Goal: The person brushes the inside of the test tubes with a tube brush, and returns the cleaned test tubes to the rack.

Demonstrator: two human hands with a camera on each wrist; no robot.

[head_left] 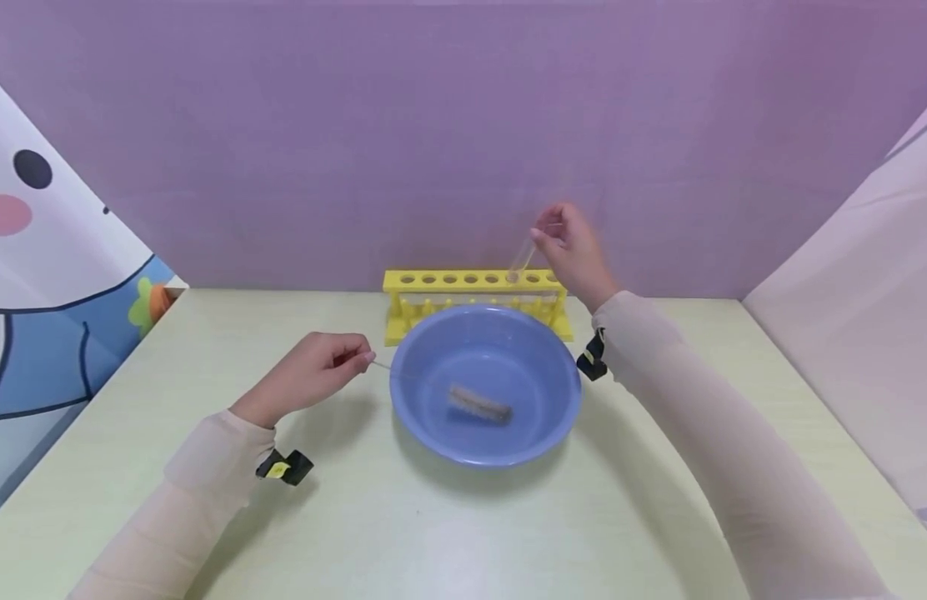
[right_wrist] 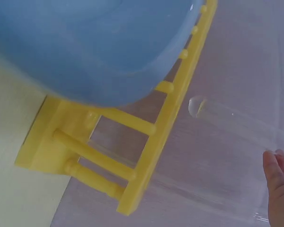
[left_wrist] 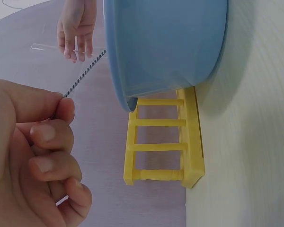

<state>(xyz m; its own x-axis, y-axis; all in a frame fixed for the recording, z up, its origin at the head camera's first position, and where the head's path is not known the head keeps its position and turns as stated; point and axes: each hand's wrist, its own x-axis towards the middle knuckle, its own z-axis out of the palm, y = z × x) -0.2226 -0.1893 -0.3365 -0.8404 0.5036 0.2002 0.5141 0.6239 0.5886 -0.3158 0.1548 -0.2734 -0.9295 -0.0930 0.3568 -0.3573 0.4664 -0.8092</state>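
Note:
My left hand (head_left: 313, 375) pinches the thin twisted-wire handle (left_wrist: 83, 75) of a test tube brush between thumb and index finger. The brush's greyish bristle head (head_left: 480, 404) is over the inside of a round blue basin (head_left: 411, 421). At the back, my right hand (head_left: 579, 254) holds a clear glass test tube (head_left: 521, 260) by its upper part. Its rounded bottom (right_wrist: 197, 107) hangs tilted above the yellow test tube rack (head_left: 474, 282), apart from it in the right wrist view. Some right fingers (right_wrist: 273, 175) are cut off there.
Behind the basin, the rack stands against a purple backdrop (head_left: 463, 150), its lower front partly hidden. Another clear tube (right_wrist: 194, 194) passes through the rack's end in the right wrist view. The pale table (head_left: 448, 533) extends around the basin. A printed cloth (head_left: 66, 275) hangs left.

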